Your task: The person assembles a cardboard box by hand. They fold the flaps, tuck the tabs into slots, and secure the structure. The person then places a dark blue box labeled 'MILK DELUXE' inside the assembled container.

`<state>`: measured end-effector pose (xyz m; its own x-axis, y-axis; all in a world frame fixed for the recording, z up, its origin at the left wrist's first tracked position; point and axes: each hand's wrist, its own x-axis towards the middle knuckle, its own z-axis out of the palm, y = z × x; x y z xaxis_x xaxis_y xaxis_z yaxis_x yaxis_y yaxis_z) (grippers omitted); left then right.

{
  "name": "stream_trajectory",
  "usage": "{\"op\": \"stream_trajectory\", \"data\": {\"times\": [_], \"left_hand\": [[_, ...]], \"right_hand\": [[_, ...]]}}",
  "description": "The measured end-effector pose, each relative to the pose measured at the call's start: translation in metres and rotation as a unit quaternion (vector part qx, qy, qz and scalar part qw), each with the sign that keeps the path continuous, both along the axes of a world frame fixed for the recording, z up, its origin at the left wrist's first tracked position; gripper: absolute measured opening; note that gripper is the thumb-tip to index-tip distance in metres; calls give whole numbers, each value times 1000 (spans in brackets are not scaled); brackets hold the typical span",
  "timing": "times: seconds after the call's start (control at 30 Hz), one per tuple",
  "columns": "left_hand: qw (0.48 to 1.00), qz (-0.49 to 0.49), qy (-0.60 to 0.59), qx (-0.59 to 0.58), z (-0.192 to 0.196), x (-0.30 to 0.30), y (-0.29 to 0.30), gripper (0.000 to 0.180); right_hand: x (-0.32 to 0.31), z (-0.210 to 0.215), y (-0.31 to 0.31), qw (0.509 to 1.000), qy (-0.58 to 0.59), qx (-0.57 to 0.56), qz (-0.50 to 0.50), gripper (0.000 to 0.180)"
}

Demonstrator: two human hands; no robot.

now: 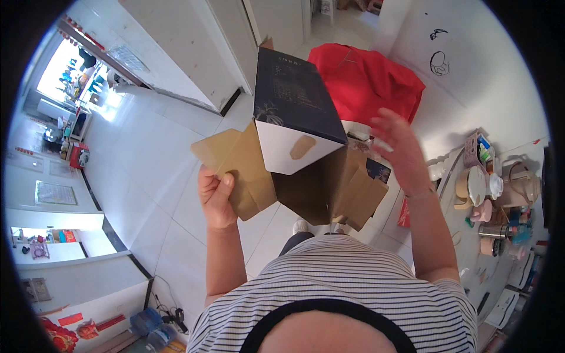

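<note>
In front of my body is a cardboard box (pixel 294 88), dark blue on one face, with a white end that has a tan oblong patch. Its open side faces me, and the brown inside looks bare where I can see it. My left hand (pixel 216 197) pinches a brown side flap (pixel 250 170) between thumb and fingers. To the right of the box, my right hand (pixel 400 147) is raised with its fingers spread, apart from the box and slightly blurred. Another brown flap (pixel 362 197) sticks out below it.
Behind the box, a red cloth (pixel 371 76) drapes over something bulky. On the right, a table (pixel 462 235) carries cups, a jug (pixel 521 185) and a basket (pixel 479 147). Large blue water bottles (pixel 147 323) and cables (pixel 173 317) lie at lower left on the tiled floor (pixel 147 176).
</note>
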<state>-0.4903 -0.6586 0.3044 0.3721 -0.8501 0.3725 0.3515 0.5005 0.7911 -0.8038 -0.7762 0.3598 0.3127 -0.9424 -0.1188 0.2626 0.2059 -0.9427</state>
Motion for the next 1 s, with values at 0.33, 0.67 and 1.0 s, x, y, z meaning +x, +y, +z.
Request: {"op": "stream_trajectory", "data": {"times": [0.33,0.67,1.0], "left_hand": [[992,-50,113,24,-11,-31,-21,48],[862,62,254,434,-163,34,4,40],[739,183,-580,290,-154,-50,-48,74]], "right_hand": [[35,-156,-17,866,-402,282,95,47],[13,-158,-18,954,-212,211,-30,31],[23,-243,10,949,-116,276,-101,31]]}}
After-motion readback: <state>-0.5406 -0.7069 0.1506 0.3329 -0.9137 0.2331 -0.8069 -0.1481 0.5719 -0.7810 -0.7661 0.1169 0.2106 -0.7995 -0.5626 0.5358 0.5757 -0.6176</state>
